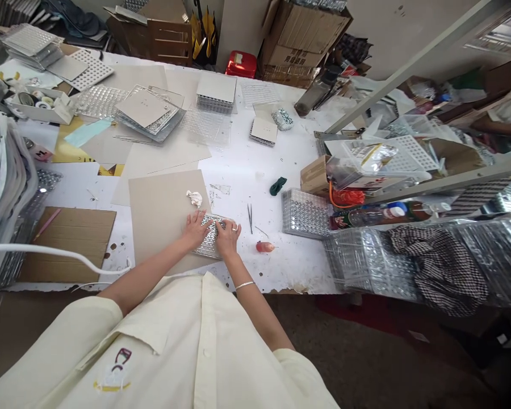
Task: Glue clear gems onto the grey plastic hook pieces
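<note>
A small clear plastic blister tray [210, 236] filled with tiny shiny pieces lies on a grey card sheet [162, 213] at the table's near edge. My left hand [196, 229] rests on the tray's left side, fingers bent down onto it. My right hand [227, 237], with a ring and a wrist bangle, presses on the tray's right side, fingers curled over its edge. A crumpled white scrap [194, 197] sits just beyond my left hand. Thin dark tweezers [250, 217] lie to the right of the tray.
A stack of clear trays [304, 213] stands right of the tweezers, with a small orange-red object [264, 246] and a green scrap [277, 185] nearby. More tray stacks [151, 113] and card sheets fill the far table. A checked cloth [436, 261] and clutter lie right; a white cable [55, 253] crosses left.
</note>
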`<state>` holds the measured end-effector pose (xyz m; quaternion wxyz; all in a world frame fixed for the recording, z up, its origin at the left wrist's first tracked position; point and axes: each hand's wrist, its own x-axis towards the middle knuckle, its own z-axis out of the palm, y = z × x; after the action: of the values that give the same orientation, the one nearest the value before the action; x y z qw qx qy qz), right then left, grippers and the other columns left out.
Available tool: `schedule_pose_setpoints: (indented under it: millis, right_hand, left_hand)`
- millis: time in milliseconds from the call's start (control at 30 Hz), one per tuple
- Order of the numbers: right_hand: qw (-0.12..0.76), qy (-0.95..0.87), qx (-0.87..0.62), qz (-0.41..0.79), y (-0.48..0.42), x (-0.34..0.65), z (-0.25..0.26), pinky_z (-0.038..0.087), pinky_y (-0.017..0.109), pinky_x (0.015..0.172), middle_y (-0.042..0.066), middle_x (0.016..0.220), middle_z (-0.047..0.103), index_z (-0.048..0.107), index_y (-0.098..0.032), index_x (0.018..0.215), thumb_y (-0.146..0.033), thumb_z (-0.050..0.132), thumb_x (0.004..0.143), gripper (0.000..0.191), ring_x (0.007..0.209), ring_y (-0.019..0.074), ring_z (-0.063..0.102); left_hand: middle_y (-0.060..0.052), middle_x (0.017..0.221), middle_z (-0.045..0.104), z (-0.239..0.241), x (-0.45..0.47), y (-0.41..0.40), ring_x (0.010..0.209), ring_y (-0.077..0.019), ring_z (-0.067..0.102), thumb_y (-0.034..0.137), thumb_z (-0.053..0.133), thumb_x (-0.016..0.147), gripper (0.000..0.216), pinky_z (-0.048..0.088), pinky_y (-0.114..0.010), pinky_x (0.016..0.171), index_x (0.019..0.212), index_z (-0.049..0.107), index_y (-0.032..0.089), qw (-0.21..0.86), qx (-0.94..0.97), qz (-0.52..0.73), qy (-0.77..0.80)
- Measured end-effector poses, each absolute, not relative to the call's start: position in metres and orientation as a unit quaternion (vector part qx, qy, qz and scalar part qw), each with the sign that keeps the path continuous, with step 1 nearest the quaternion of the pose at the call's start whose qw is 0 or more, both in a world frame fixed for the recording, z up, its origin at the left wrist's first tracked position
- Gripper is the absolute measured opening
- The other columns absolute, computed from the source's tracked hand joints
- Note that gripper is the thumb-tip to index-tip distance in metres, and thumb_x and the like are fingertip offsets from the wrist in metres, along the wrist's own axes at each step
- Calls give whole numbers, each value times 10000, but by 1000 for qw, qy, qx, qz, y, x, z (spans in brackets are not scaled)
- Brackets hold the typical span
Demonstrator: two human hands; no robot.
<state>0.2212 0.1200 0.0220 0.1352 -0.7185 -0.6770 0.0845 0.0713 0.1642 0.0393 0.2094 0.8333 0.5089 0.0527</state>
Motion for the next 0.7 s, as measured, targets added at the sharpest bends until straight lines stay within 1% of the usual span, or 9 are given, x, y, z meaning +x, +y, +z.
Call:
schedule_pose_setpoints:
  millis: [200, 333, 400, 500, 600, 700]
  right_hand:
    - [158, -635, -752, 73, 116, 221, 18, 133, 578, 1086, 124, 1263, 493, 599, -218, 1215, -33, 409, 798, 495, 1194, 287, 347]
    - [176, -622, -760, 70, 124, 226, 22, 123, 571, 1091, 110, 1288, 482, 617, -228, 1179, -42, 410, 808, 463, 1212, 277, 336]
    - [186, -607, -770, 66, 128, 230, 24, 134, 574, 1081, 120, 1274, 489, 633, -217, 1149, -78, 406, 846, 404, 1213, 278, 336]
    - [200, -578, -788, 63, 134, 236, 25, 188, 550, 1048, 130, 1147, 538, 677, -185, 1054, -185, 430, 900, 291, 1135, 274, 380]
    - [203, -583, -783, 72, 139, 241, 25, 220, 485, 1036, 97, 1005, 572, 711, -190, 911, -237, 505, 886, 213, 1051, 247, 413]
    - [198, -596, -774, 78, 141, 241, 23, 242, 459, 1008, 86, 927, 583, 714, -183, 821, -244, 551, 865, 179, 1006, 240, 423]
  left_hand:
    - [-147, 1553, 224, 37, 72, 160, 1441, -369, 147, 313, 457, 940, 423, 159, -633, 1125, 1350, 524, 236, 215, 831, 46, 512]
    - [-135, 1556, 220, 36, 72, 161, 1436, -377, 158, 326, 446, 946, 419, 188, -645, 1109, 1354, 518, 262, 218, 824, 37, 522]
    - [-127, 1559, 214, 35, 72, 162, 1436, -378, 159, 329, 443, 948, 408, 191, -647, 1106, 1343, 529, 271, 220, 822, 33, 525]
    - [-119, 1565, 200, 35, 72, 162, 1442, -367, 144, 327, 440, 949, 406, 186, -641, 1111, 1343, 526, 281, 222, 821, 30, 525]
    - [-127, 1562, 203, 35, 71, 162, 1442, -367, 140, 332, 436, 951, 415, 190, -643, 1106, 1355, 513, 282, 225, 820, 27, 526]
    - [-122, 1562, 205, 35, 71, 161, 1442, -366, 143, 341, 432, 954, 424, 190, -638, 1109, 1370, 497, 292, 227, 818, 23, 528]
